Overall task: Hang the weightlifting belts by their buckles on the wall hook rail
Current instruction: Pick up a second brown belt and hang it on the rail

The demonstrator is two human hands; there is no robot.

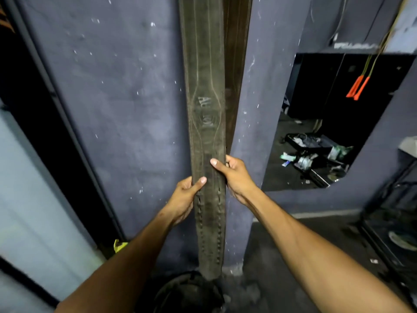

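A long dark leather weightlifting belt [204,91] hangs straight down against the grey-blue wall, its top running out of the frame. Faded lettering shows at its widest part and two rows of holes run down its lower end. My left hand [184,201] grips the belt's left edge, thumb across the front. My right hand [234,177] grips the right edge a little higher, thumb on the front too. A second brown belt [235,64] hangs just behind and to the right. The buckles and the hook rail are out of view.
An opening in the wall [327,132] at the right shows a dark room with clutter on its floor. Orange-handled cords [358,88] hang at the upper right. A dark round object [189,292] lies on the floor below the belt. A dark door frame [56,123] slants at left.
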